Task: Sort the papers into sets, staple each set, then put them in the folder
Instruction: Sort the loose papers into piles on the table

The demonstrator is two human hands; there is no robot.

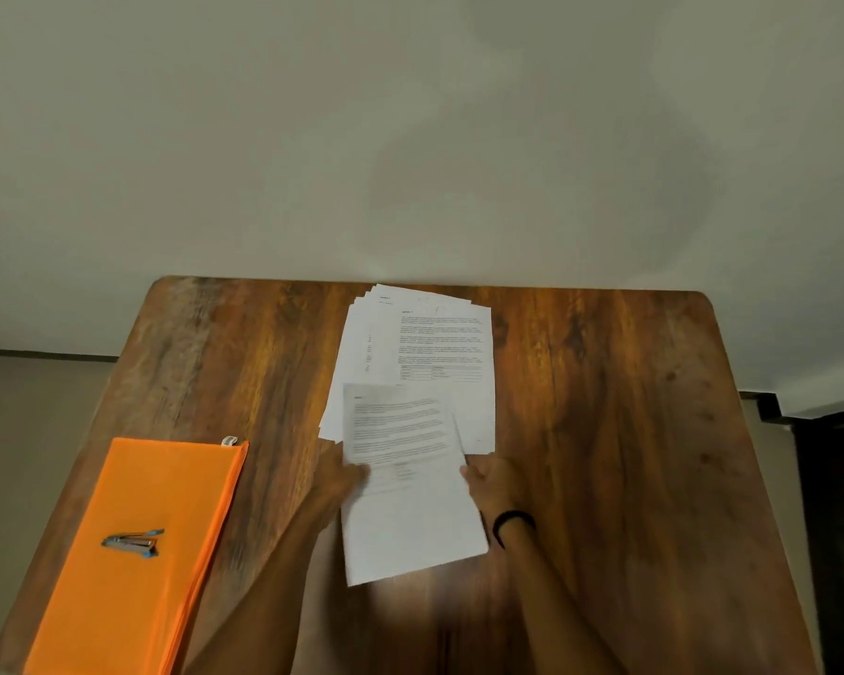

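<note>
A loose stack of printed white papers lies fanned at the far middle of the wooden table. In front of it a single printed sheet is lifted off the table, blurred. My left hand grips its left edge and my right hand grips its right edge. An orange zip folder lies flat at the near left. A small blue and silver stapler rests on top of the folder.
The table's far edge meets a pale wall. A black band sits on my right wrist. A dark piece of furniture stands beyond the table's right side.
</note>
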